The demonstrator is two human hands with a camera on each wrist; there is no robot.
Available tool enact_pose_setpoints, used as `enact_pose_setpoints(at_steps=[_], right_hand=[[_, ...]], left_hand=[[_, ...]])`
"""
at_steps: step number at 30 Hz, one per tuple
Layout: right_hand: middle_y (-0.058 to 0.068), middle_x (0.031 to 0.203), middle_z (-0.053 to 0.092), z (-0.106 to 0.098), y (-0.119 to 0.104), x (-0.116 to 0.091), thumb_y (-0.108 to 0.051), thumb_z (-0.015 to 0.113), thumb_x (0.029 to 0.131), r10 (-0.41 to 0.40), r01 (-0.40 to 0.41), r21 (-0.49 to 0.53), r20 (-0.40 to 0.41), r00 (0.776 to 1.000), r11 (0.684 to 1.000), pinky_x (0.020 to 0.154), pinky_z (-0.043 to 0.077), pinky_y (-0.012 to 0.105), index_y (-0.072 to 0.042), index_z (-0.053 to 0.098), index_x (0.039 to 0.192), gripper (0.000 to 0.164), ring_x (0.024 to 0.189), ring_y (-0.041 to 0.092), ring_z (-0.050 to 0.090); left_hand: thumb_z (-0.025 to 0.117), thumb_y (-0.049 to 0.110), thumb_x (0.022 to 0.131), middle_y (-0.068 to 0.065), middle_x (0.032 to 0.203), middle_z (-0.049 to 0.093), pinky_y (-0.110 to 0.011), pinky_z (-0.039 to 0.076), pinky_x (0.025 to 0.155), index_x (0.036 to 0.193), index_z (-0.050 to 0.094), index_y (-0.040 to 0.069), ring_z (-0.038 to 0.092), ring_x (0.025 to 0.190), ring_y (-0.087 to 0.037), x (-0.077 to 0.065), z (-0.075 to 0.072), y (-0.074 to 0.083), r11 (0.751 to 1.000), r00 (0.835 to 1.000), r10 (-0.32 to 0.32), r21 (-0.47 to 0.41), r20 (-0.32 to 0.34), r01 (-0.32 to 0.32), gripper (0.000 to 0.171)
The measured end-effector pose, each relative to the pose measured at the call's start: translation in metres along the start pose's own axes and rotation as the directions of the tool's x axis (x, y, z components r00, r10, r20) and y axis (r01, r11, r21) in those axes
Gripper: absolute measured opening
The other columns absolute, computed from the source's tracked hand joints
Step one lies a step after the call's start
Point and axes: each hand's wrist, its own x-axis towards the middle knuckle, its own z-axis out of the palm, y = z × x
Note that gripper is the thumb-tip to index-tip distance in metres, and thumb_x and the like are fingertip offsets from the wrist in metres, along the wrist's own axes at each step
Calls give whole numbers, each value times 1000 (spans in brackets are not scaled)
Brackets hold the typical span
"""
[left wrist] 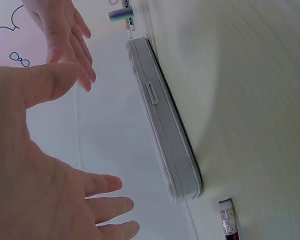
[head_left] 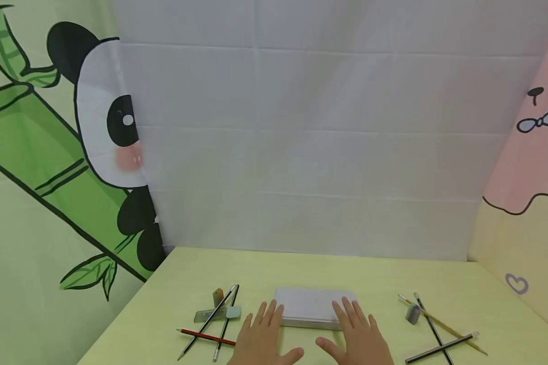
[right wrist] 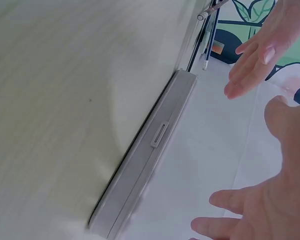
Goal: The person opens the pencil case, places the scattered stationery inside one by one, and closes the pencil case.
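Case (head_left: 312, 303), front corners hidden behind left hand (head_left: 264, 335) and right hand (head_left: 362, 336), fingers (head_left: 342, 316) spread

Pale grey case (right wrist: 145, 152), closed, slanting from bottom left of centre to upper centre; latch (right wrist: 160, 134) midway along side. Worktop (right wrist: 55, 110) filling left. Right hand (right wrist: 277, 187) at lower right, fingers spread, apart from case. Left hand (right wrist: 270, 47), upper right. Pencils (right wrist: 211, 42) near top; orange-marked block (right wrist: 218, 47) beside them, perhaps eraser. Panda-printed cloth (right wrist: 229, 42) behind.

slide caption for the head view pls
Left hand and right hand hover by a closed pale case, pencils on either side.
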Motion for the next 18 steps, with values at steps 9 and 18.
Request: enact_pose_setpoints(at_steps=[9, 18], right_hand=[[19, 152, 39, -9, 2, 5, -62, 59, 84, -22, 20, 24, 69, 997, 999, 104, 29, 68, -8, 42, 145, 83, 140, 43, 34], [20, 151, 39, -11, 4, 6, -64, 59, 83, -13, 13, 8, 63, 998, 1000, 105, 30, 66, -8, 41, 145, 85, 140, 43, 34]], left_hand=[[56, 64, 82, -14, 151, 41, -60, 34, 105, 144, 42, 6, 38, 139, -38, 2, -2, -3, 999, 1000, 18, 35, 14, -19, 86], [57, 63, 82, -13, 153, 39, -59, 33, 107, 145, 40, 8, 35, 142, -36, 5, -9, -1, 999, 999, 37, 36, 27, -38, 85]])
